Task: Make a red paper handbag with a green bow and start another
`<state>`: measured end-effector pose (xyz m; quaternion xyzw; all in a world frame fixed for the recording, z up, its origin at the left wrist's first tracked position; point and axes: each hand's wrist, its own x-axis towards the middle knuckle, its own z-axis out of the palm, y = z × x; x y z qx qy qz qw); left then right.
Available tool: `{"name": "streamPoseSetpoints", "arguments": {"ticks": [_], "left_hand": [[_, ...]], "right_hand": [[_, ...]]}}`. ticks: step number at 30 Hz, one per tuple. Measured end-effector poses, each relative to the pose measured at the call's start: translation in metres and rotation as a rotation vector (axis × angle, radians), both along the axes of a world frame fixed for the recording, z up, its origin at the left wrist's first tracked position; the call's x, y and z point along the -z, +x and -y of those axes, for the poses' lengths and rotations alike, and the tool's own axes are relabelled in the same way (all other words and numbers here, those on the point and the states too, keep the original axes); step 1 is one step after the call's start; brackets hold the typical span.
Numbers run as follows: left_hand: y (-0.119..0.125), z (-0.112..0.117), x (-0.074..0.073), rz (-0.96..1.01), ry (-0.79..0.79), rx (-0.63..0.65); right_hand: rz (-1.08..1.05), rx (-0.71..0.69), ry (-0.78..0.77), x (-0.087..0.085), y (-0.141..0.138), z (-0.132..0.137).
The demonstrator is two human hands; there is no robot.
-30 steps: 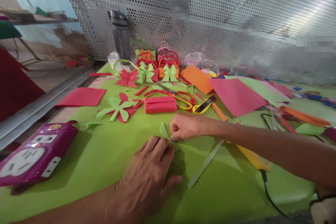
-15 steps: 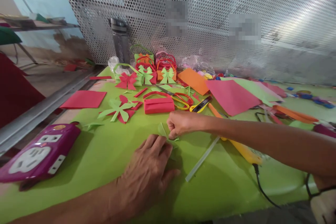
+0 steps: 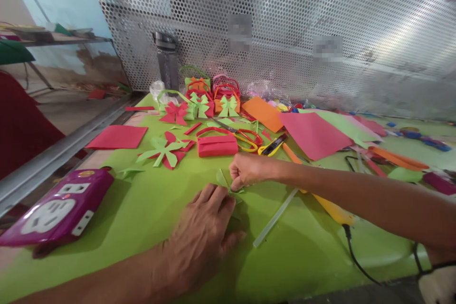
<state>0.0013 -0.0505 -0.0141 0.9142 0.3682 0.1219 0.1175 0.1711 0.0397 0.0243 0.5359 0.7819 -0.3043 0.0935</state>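
Observation:
My left hand [image 3: 204,232] rests low over the green tabletop, fingers together and slightly bent, thumb spread away. Its fingertips reach a small light green paper cutout [image 3: 223,178], partly hidden by both hands. From the right, my right hand [image 3: 247,171] is closed in a fist, knuckles down against the same cutout. Just behind stands a small red paper handbag [image 3: 217,146] with a looped handle. To its left, a green paper bow shape [image 3: 162,152] lies across red cut pieces [image 3: 181,156].
A purple power strip [image 3: 89,185] sits at left. Near my right forearm are a clear glue stick [image 3: 274,218] and a corded yellow glue gun [image 3: 331,209]. Scissors [image 3: 251,140], a utility knife [image 3: 274,145], red paper [image 3: 313,135] and finished paper bags [image 3: 199,104] lie farther back.
The view has tilted slightly, so everything sits a little lower and to the right on the left side. Both hands stay in place on the green cutout.

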Motion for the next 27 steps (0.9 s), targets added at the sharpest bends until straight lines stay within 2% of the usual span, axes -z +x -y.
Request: {"name": "streamPoseSetpoints", "arguments": {"ticks": [12,22,27], "left_hand": [[0.0,0.0,0.002,0.002,0.032,-0.008],[0.001,-0.001,-0.003,-0.01,0.016,-0.018],[-0.001,-0.002,0.004,0.027,0.022,0.026]], "right_hand": [[-0.024,0.01,0.096,-0.004,0.0,0.008],[-0.019,0.036,0.125,-0.001,0.005,0.011],[0.034,0.03,0.159,-0.003,0.0,0.014]]}}
